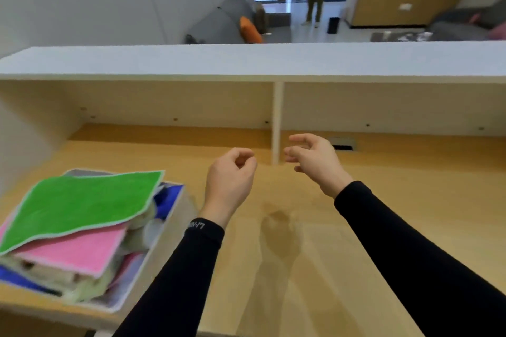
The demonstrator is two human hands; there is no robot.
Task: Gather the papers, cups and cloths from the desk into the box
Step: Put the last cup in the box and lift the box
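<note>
Item: box (pixel 167 241), pale-walled, at the desk's near left corner. Contents heaped above the rim: green cloth (pixel 82 202) on top, lying flat and overhanging the left wall; pink cloth (pixel 82 252) beneath it; blue fabric (pixel 169 194) at the far corner; pale crumpled material lower down (paper or cup, too blurred to tell).

Item: desk (pixel 383 200), wooden. No papers, cups or cloths show on the visible surface; a cable slot (pixel 342 143) sits at the back, under the shelf (pixel 246 60).

Item: left hand (pixel 230 180), above the desk just right of the box, fingers curled loosely to the thumb, holding nothing.

Item: right hand (pixel 312 161), near the shelf divider (pixel 278 123), fingers half spread and relaxed, empty.

Status, as a judgement: gathering looks complete or nearly so. To finish well, scan the desk's unseen edges and the shelf recesses for strays, then press the green cloth down flat with an open palm so the heap settles inside the walls and nothing slides off.
</note>
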